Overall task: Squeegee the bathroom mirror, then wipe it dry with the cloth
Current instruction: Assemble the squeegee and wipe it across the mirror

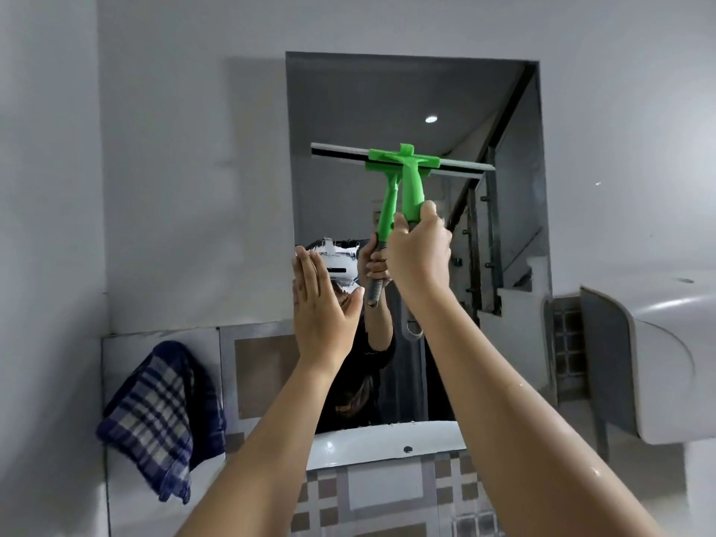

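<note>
Head view: right hand [420, 250] is clenched around the green squeegee [407, 176] handle, the blade lying crosswise above the fist against the upper half of the mirror [348, 98]. Left hand [319, 308] is flat and empty at the mirror's left edge. Checked cloth [159, 416] hangs on the wall lower left, nearer the left hand.

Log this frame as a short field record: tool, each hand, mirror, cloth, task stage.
tool: green plastic squeegee, blade against the upper part of the mirror, roughly level
right hand: gripping the squeegee handle
left hand: open, flat, at the mirror's left edge
mirror: rectangular wall mirror above the white basin
cloth: blue checked cloth, hanging on the wall at left, untouched
stage: squeegeeing; drying not yet begun
</note>
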Demonstrator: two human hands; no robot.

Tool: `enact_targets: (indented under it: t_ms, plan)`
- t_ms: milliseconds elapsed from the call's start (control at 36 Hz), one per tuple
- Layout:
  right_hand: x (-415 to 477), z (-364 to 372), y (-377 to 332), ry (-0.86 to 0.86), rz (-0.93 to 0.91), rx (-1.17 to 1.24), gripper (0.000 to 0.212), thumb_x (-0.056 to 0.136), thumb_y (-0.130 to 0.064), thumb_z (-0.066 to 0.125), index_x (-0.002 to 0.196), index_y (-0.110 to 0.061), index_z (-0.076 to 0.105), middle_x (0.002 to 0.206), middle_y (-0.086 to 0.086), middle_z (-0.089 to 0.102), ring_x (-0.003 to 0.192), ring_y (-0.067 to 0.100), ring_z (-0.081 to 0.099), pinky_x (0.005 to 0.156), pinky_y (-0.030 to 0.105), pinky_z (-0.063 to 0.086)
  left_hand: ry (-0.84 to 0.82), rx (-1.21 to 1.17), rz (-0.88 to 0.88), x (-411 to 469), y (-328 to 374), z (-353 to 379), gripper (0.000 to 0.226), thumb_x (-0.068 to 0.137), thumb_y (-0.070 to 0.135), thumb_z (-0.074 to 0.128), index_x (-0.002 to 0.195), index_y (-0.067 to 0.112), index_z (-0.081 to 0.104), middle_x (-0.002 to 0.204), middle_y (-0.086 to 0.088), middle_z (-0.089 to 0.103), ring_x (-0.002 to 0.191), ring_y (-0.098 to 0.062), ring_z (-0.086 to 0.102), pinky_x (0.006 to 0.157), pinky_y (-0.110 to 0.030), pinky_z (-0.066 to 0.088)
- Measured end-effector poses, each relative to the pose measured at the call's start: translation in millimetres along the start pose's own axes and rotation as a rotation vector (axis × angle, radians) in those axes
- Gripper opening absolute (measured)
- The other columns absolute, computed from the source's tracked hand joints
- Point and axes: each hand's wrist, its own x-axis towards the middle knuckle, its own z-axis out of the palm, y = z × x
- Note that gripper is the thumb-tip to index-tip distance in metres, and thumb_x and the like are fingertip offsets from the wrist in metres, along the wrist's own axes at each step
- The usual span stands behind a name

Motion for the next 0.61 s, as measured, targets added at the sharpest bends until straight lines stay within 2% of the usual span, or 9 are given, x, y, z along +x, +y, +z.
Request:
enact_targets:
  t_ms: [56,111,167,306,389,500,611]
  plan:
    - [-6,6,1,-0.025,-0.021,-0.017,0.019,0.095,-0.026,0.043,0.104,-0.01,0.044,0.078,0.001,0.051,0.081,0.026,0.051,0.065,0.037,0.04,-0.004,0.024,0.004,-1,0,0,0.088,0.087,0.054,0.043,0.146,0.0,0.006,0.155,-0.019,0.0,0.144,-0.026,-0.002,0.116,-0.033,0.004]
    - [-7,9,5,-0.044,-0.049,-0.028,0.018,0.094,-0.028,0.042,0.103,-0.012,0.041,0.087,0.01,0.06,0.082,0.031,0.058,0.065,0.04,0.047,-0.015,0.041,-0.001,-5,-1,1,0.09,0.085,0.061,0.032,0.147,0.003,0.003,0.156,-0.016,-0.003,0.143,-0.023,-0.005,0.115,-0.034,0.001]
    - [-8,9,10,-0.059,-0.084,-0.06,0.018,0.094,-0.028,0.042,0.103,-0.012,0.04,0.089,0.013,0.063,0.08,0.033,0.06,0.064,0.042,0.05,-0.036,0.053,-0.006,-10,-1,3,0.091,0.084,0.062,0.032,0.148,0.006,0.001,0.156,-0.014,-0.006,0.143,-0.021,-0.009,0.115,-0.035,-0.002]
    - [-13,1,22,-0.122,-0.247,-0.263,0.027,0.095,-0.029,0.039,0.118,-0.013,0.037,0.079,0.008,0.055,0.069,0.032,0.055,0.057,0.04,0.046,-0.06,0.073,-0.023,-23,3,8,0.092,0.083,0.063,0.027,0.147,0.004,-0.001,0.155,-0.014,-0.009,0.143,-0.024,-0.01,0.116,-0.035,-0.003]
    - [-12,-6,28,-0.141,-0.32,-0.349,0.036,0.096,-0.028,0.039,0.128,-0.014,0.033,0.08,0.011,0.054,0.074,0.036,0.058,0.058,0.039,0.046,-0.069,0.066,-0.045,-31,6,11,0.092,0.085,0.062,0.034,0.147,0.004,-0.002,0.154,-0.011,-0.012,0.143,-0.023,-0.01,0.116,-0.034,-0.002]
    - [-2,-18,38,-0.161,-0.395,-0.405,0.042,0.097,-0.029,0.038,0.134,-0.014,0.03,0.087,0.018,0.061,0.08,0.038,0.06,0.057,0.033,0.034,-0.077,0.078,-0.052,-48,3,15,0.091,0.088,0.056,0.046,0.147,0.004,0.001,0.155,-0.013,-0.007,0.145,-0.025,-0.004,0.117,-0.035,0.001]
    - [9,-32,47,-0.2,-0.469,-0.469,0.043,0.097,-0.031,0.038,0.135,-0.014,0.03,0.077,0.011,0.051,0.077,0.038,0.059,0.058,0.033,0.035,-0.09,0.071,-0.085,-59,6,17,0.09,0.09,0.054,0.045,0.147,0.007,-0.005,0.156,-0.009,-0.013,0.144,-0.018,-0.013,0.117,-0.03,-0.007]
